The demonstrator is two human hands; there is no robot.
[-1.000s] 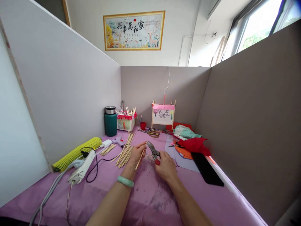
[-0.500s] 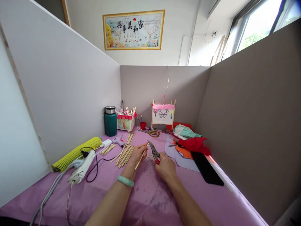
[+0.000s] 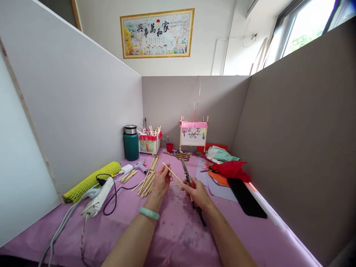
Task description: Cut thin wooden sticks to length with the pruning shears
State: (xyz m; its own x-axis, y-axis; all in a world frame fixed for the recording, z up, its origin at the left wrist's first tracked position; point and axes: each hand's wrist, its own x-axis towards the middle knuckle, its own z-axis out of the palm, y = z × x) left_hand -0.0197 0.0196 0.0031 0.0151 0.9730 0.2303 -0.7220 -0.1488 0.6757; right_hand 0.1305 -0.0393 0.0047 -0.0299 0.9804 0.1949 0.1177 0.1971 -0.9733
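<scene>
Stick, thin, pale, wooden (image 3: 174,174), raised aslant: left hand (image 3: 161,181) pinches its far part, right hand (image 3: 199,193) meets its near end while grasping red-handled metal shears (image 3: 187,172); probably light, stiff, snappable, best gripped mid-length.

From my remote seat I read five large black characters (image 3: 152,28), 興事萬和家 from left to right, on the gold-framed picture (image 3: 157,33) on the wall (image 3: 100,44); the smaller writing (image 3: 156,40) beneath was too tiny to make out.
</scene>
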